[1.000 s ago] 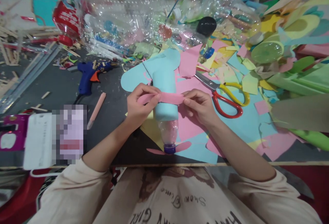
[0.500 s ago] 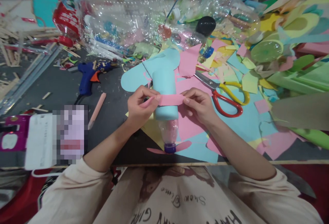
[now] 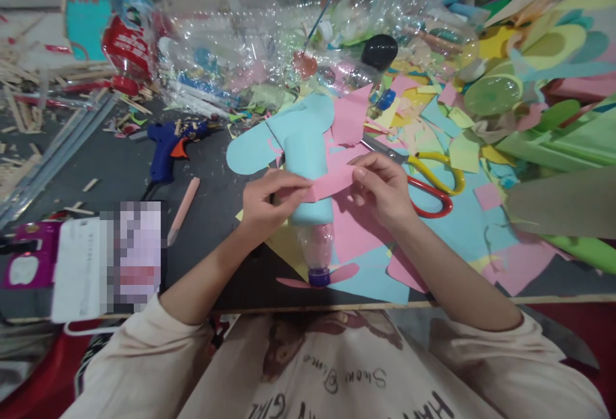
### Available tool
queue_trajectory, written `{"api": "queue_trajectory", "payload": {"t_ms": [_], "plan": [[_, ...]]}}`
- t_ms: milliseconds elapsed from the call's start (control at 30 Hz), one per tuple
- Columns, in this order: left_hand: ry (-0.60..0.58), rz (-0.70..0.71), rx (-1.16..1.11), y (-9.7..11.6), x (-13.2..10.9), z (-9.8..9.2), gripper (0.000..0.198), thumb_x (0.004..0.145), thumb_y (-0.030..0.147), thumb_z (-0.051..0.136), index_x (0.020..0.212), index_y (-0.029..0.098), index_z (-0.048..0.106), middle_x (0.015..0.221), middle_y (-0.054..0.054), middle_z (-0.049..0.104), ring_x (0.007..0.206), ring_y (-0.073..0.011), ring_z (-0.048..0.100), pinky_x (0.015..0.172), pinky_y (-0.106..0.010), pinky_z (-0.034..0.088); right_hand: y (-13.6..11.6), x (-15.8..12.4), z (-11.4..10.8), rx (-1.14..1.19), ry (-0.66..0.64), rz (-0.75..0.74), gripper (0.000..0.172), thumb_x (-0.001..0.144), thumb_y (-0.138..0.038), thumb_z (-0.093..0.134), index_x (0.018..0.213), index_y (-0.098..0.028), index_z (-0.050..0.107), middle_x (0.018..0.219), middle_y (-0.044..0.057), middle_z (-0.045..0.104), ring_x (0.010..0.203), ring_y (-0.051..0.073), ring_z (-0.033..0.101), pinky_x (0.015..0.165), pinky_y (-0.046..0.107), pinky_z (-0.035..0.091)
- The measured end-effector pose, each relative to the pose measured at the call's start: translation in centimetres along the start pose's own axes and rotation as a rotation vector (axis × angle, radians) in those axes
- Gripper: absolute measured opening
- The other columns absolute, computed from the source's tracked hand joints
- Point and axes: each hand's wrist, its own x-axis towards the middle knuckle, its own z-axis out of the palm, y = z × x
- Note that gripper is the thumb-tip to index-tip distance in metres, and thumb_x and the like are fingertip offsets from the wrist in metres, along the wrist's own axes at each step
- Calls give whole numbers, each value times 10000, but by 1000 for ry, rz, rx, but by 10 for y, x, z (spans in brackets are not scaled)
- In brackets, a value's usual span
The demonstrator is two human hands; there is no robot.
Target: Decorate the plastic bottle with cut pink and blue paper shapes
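Observation:
A pink paper strip (image 3: 332, 183) is stretched between my hands, its right end higher than its left. My left hand (image 3: 272, 201) pinches one end between thumb and fingers. At the other end, the thumb and fingers of my right hand (image 3: 382, 188) are closed on the paper. Beneath the strip lies a clear plastic bottle (image 3: 315, 242) with a purple cap (image 3: 318, 276) toward me. Light blue paper (image 3: 305, 153) wraps the bottle's body. Pink petal-shaped paper (image 3: 344, 271) lies by the cap, and a blue paper shape (image 3: 250, 148) lies beyond the bottle.
Scissors (image 3: 433, 194) with yellow and red handles lie right of my right hand among paper scraps. A blue glue gun (image 3: 162, 149) and a pink stick (image 3: 183, 210) are on the left. Clear plastic bottles (image 3: 231, 34) are heaped at the back. A phone (image 3: 139, 246) lies near the front edge.
The pink strip has tilted, its right end rising as my right hand moved slightly up and right. My left hand has shifted its fingers along the strip. The wrapped bottle stays in place.

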Motion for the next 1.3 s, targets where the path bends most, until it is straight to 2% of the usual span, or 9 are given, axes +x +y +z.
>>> {"api": "queue_trajectory", "payload": {"t_ms": [167,367,500,600,733,867,1000,1133,1300], "plan": [[-26,3,26,-2,0,1,50,800,274,676,760,245,684,701,17,707,639,-136,637,730,-348,517,-24,17,7,-165,-67,-102,222,820,-388,694,708,-212,619,608,-59,541,445,50,499,435,198,397],[43,-17,-185,-5,-1,5,261,734,275,755,942,218,608,783,34,652,648,-91,623,610,-221,486,-36,33,27,-235,-182,-228,271,821,-424,686,721,-189,595,654,-49,529,523,56,482,481,193,412],[19,-21,-78,-6,0,3,255,767,360,722,966,230,628,791,16,631,692,-117,585,649,-261,473,-36,33,32,-252,-261,-249,229,860,-381,654,749,-187,605,697,-38,562,578,62,510,532,196,437],[-39,-22,44,-6,1,0,226,789,442,684,882,241,641,750,7,619,719,-153,564,707,-324,457,-36,31,30,-243,-298,-243,218,867,-359,651,744,-183,613,686,-36,575,577,63,515,529,196,439],[-64,-10,99,-6,3,0,229,824,419,639,701,230,602,681,20,595,682,-152,545,743,-350,441,-36,32,27,-245,-272,-222,238,869,-378,643,735,-181,650,665,-33,597,564,67,526,516,198,447],[-56,-31,66,-8,4,1,132,799,316,642,707,225,618,689,25,637,669,-143,554,726,-334,445,-32,35,25,-301,-179,-217,306,909,-424,566,765,-196,711,740,-6,667,651,97,592,584,228,496],[17,-73,-15,-8,3,0,63,769,269,674,721,232,659,692,24,659,676,-143,574,750,-340,460,-27,35,24,-321,-180,-242,222,881,-404,608,858,-216,726,848,0,704,789,132,657,688,264,542],[85,-212,-116,-7,2,0,54,774,278,698,759,229,679,731,11,670,710,-142,598,745,-322,486,-29,30,25,-360,-262,-307,254,929,-400,526,1061,-237,670,1003,12,693,896,145,684,769,303,561],[192,-333,-310,-13,2,4,312,678,350,804,864,223,589,775,25,645,722,-114,628,706,-254,505,-35,24,26,-585,-304,-439,147,917,-264,544,1020,-225,643,977,20,704,903,157,680,812,324,546]]}}
